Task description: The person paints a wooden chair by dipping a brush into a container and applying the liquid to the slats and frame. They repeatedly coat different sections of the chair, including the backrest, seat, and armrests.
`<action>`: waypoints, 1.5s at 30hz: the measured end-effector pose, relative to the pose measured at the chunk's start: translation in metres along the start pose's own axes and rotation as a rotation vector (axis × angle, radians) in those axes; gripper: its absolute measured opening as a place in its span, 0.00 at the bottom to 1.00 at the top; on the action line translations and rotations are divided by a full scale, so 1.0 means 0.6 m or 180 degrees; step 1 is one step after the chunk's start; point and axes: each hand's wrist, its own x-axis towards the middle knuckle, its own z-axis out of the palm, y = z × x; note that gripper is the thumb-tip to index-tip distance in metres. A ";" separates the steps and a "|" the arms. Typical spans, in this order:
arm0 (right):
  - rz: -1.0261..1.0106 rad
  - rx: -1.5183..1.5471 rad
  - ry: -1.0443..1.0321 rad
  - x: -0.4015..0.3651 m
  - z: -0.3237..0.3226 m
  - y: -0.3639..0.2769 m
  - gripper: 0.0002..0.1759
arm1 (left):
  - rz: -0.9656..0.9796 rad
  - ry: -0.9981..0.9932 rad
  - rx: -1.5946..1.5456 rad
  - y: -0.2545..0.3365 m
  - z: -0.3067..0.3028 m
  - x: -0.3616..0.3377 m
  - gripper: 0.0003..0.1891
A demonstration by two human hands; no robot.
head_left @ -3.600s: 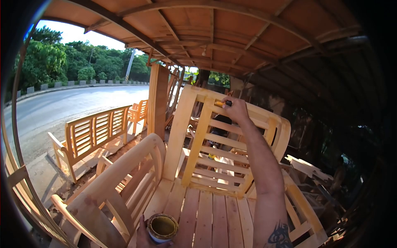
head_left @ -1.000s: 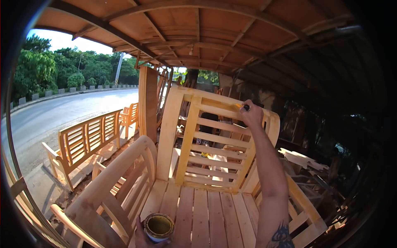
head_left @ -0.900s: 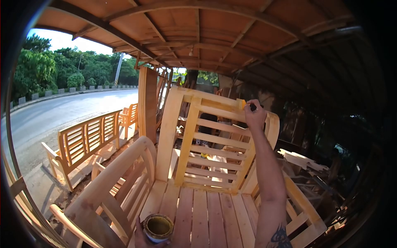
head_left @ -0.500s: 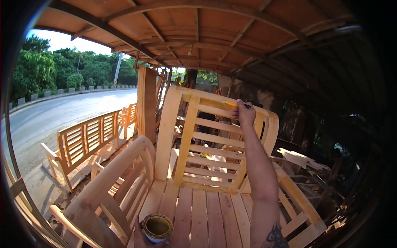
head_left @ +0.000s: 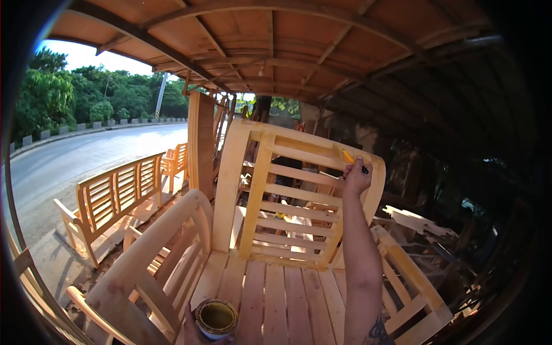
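Note:
My right hand (head_left: 357,177) is closed around a paintbrush (head_left: 348,157) with a yellow ferrule end and a dark handle tip. The brush is at the upper right of a slatted wooden backrest (head_left: 305,171), close to its top rail. Low in the view, my left hand (head_left: 194,329) is wrapped around an open can (head_left: 217,318) holding a yellowish-brown liquid. Most of that hand is hidden behind the can. Yellower patches show on the backrest's frame beside paler bare-looking wood. Below the backrest lies a slatted wooden seat (head_left: 282,299).
A curved wooden armrest (head_left: 152,247) rises at the left, another armrest (head_left: 417,287) at the right. Slatted benches (head_left: 118,198) stand outside by the road (head_left: 115,146). Stacked boards (head_left: 417,219) lie at the right. A low roof (head_left: 276,34) spans overhead.
My right hand has moved right and slightly down with the paintbrush, toward the backrest's upper right corner. My left hand still holds the can in nearly the same place.

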 end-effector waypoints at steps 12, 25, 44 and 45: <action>-0.0139 -0.0120 -0.0338 -0.002 0.082 0.008 0.16 | -0.0094 0.0019 0.0375 -0.013 -0.005 -0.008 0.73; -0.2297 -0.2675 -0.0541 0.065 -0.007 -0.069 0.17 | -0.0164 0.0078 0.0497 0.006 -0.002 -0.001 0.71; -0.2694 -0.2037 -0.0394 0.096 -0.046 -0.070 0.12 | -0.0328 0.0035 0.0251 0.009 -0.006 -0.002 0.71; -0.2546 -0.2117 -0.0455 0.090 -0.050 -0.076 0.12 | -0.0269 0.0045 0.0310 0.010 -0.006 -0.001 0.71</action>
